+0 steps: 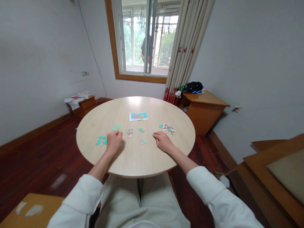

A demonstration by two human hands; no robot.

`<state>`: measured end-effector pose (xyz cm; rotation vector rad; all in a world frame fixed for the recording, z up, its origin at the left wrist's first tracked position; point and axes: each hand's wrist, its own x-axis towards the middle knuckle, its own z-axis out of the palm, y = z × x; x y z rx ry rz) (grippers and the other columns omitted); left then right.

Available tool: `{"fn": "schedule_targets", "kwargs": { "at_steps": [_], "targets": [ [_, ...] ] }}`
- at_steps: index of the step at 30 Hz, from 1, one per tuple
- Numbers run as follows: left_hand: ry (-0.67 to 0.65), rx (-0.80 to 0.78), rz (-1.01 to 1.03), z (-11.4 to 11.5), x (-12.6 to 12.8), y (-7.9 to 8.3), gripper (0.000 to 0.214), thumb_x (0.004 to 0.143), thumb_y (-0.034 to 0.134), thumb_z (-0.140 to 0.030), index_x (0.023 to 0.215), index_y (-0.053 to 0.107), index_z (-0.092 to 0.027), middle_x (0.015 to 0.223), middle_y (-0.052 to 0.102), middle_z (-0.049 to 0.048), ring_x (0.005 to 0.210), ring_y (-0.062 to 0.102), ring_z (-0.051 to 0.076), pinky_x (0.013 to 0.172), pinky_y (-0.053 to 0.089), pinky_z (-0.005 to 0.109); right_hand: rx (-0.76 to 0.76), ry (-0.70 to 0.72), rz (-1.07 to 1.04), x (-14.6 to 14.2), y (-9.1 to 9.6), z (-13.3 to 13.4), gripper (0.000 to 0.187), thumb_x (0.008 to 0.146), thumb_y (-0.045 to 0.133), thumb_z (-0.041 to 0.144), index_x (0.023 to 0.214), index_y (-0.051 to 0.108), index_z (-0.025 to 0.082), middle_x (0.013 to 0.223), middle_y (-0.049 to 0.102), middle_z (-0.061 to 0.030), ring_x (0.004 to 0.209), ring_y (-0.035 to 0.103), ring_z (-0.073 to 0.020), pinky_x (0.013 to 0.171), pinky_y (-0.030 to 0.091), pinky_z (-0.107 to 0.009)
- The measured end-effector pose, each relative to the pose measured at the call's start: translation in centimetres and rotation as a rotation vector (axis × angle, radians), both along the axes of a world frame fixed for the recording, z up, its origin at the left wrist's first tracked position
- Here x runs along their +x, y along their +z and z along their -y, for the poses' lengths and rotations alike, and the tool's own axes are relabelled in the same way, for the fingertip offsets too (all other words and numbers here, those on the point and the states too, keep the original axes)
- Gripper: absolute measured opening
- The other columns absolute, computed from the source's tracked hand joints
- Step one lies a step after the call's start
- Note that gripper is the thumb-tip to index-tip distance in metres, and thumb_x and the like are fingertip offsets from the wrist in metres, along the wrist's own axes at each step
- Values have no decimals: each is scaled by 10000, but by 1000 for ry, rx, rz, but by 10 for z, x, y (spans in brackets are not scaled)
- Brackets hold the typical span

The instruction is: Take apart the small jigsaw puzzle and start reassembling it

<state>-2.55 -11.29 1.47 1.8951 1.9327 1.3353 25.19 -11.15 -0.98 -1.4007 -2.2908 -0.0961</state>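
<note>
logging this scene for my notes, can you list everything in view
round table: one, light wood, middle of the room
picture sheet: one, mostly teal, far middle of the table
teal puzzle patches: two, teal, left part of the table
small puzzle clusters: a few, teal and pink, between the hands
loose puzzle pile: one, mixed pale colours, right part of the table
side cabinet: one, orange-brown, right of the table
dark cloth: one, black, on the side cabinet
low cabinet: one, brown, left wall, papers on top
window: one, wood-framed, far wall
curtain: one, cream, right of the window
left hand: fist, on the table beside a teal patch
right hand: palm down, just short of the pile
</note>
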Motion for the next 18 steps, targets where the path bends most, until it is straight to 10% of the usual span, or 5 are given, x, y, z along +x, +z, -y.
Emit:
{"fn": "schedule_targets", "kwargs": {
  "at_steps": [18],
  "targets": [
    [-374, -169, -409, 56, 45, -5, 195, 808, 397, -171, 813, 592, -167, 917, 637, 93, 926, 559, 235, 828, 304, 405, -40, 55, -73, -13, 5, 28, 329, 841, 469, 63, 1078, 660, 188, 1105, 646, -86, 1065, 537, -204, 896, 421, -364]
  ]
}}
